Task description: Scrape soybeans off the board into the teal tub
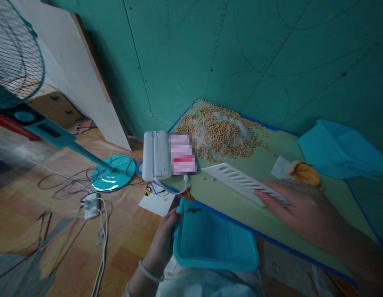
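My left hand (168, 225) grips the left rim of a blue plastic bin (216, 264), which is tucked below the table's front edge and looks bare inside. My right hand (298, 202) is closed around one end of a white slotted plastic strip (231, 181), its free end pointing left just above the tabletop. Beyond the strip's tip, a heap of soybeans (220, 128) mixed with fine whitish, translucent grains spreads over the green table (284, 144). A couple of loose beans (208, 178) lie near the strip.
A white device (156, 156) with a cable and a phone-like screen (182, 154) stand at the table's left corner. On the right are a blue container (342, 148) and a crumpled brown cloth-like thing (305, 173). A floor fan (112, 173), cables and a power strip (91, 205) occupy the left.
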Motion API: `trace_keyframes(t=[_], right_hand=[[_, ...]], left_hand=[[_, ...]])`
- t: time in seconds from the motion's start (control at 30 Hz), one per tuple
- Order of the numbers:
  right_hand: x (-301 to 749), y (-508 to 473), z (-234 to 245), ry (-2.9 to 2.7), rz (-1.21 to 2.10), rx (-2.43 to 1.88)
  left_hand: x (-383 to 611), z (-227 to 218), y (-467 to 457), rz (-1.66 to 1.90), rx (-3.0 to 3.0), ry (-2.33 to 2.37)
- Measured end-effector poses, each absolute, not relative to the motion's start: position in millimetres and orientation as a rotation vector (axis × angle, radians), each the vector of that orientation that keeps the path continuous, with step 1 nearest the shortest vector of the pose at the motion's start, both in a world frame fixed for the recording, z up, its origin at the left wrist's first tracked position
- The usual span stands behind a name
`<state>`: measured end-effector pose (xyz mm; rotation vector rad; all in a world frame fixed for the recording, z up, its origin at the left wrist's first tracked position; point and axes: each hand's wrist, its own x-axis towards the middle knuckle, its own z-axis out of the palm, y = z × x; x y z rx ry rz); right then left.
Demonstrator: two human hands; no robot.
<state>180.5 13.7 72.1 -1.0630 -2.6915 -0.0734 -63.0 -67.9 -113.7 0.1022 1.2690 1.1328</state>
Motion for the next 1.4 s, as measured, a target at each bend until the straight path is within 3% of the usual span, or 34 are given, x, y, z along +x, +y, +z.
trace_keyframes(t=[0.3,0.7,1.07,1.2,1.4], right_hand=[[172.1,6.2,72.0,-2.701,-0.098,-1.222],[179.0,6.1,72.2,-2.824,0.165,-0.891],[199.5,-2.1,70.3,-2.963,0.388,-0.756],[201.7,-3.5,68.0,-2.879,0.353,-0.795],[201.4,-0.5,66.0,-2.596,0.004,-1.138]], left_hand=[[-64.5,-117.9,-64.7,1.075,0.111,1.288],[-67.4,-71.1,-77.7,1.175,0.091,1.100],[-65.4,-65.8,-78.1,1.209,0.086,1.116],[-63.7,-63.9,-79.3,1.208,0.101,1.123],[-61.8,-58.0,-75.4,1.160,0.101,1.100]])
